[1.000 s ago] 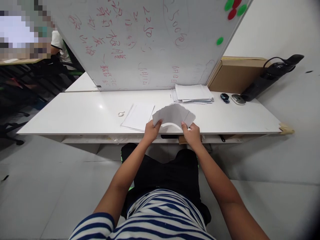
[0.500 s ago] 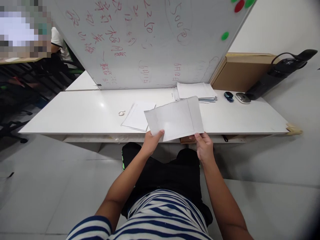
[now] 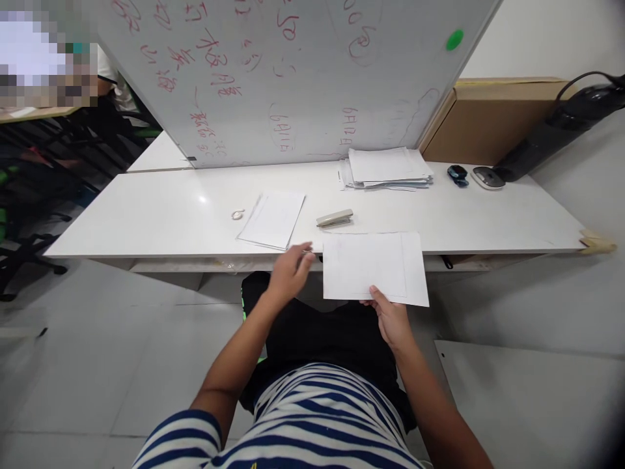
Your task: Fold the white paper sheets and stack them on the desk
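My right hand (image 3: 392, 320) pinches the lower edge of white paper (image 3: 368, 264), thumb on top and fingers beneath, in front of the desk edge. Whether it is one sheet or several I cannot tell. To its left, my left hand (image 3: 290, 277) hovers at the desk's front edge with nothing visible in it, thumb and fingers apart. A small pile of papers (image 3: 273, 218) lies just beyond that hand. Between this pile and the taller paper stack (image 3: 388, 168) at the back sits a light grey stapler (image 3: 334, 218).
A whiteboard (image 3: 312, 85) with red writing stands along the back of the white desk (image 3: 161, 215). A small white ring-like item (image 3: 237, 214) lies on the left. At right are a watch (image 3: 458, 174), a mouse (image 3: 488, 178), a cardboard box (image 3: 493, 124) and a black bottle (image 3: 551, 133).
My left hand has let go of the paper and moved slightly left. My right hand has drawn the paper down and right, levelling it, so the stapler shows. The view has shifted a little.
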Demonstrator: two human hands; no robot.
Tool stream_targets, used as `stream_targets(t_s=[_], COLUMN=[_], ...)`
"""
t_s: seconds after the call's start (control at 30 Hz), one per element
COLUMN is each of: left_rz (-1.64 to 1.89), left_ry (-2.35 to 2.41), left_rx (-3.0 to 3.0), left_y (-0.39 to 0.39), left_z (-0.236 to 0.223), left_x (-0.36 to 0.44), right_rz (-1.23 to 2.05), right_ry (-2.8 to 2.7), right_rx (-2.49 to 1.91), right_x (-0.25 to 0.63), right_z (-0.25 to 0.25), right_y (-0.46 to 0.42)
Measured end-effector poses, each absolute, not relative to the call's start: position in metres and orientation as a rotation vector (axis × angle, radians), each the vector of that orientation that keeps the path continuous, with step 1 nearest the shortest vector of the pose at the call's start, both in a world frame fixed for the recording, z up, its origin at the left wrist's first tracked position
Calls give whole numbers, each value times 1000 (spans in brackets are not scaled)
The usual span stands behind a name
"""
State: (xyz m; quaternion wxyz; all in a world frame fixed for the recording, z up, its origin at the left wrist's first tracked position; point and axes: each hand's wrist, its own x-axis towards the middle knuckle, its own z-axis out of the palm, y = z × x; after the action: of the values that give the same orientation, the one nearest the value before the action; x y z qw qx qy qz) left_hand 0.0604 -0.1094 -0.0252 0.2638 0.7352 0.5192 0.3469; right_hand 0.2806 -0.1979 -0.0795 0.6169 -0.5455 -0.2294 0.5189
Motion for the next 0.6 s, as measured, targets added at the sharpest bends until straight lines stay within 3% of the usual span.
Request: stream_targets(t_s=[0.13,0.27,0.6], left_rz=[699,358,470], left_ry=[1681,1780,1829], left_rx=[2365,2353,2287], left_y=[-60,-35,-31], left_z=[-25,-38,-42], left_x=[9,-19,-18], right_rz=[1180,1178,1199], right_ry=[-476,-451,-488], right_rx=[-1280,-1296,-1307], right_x=[284,283,279], right_z=[-85,-89,-90], right_y=[-202,-203,-202])
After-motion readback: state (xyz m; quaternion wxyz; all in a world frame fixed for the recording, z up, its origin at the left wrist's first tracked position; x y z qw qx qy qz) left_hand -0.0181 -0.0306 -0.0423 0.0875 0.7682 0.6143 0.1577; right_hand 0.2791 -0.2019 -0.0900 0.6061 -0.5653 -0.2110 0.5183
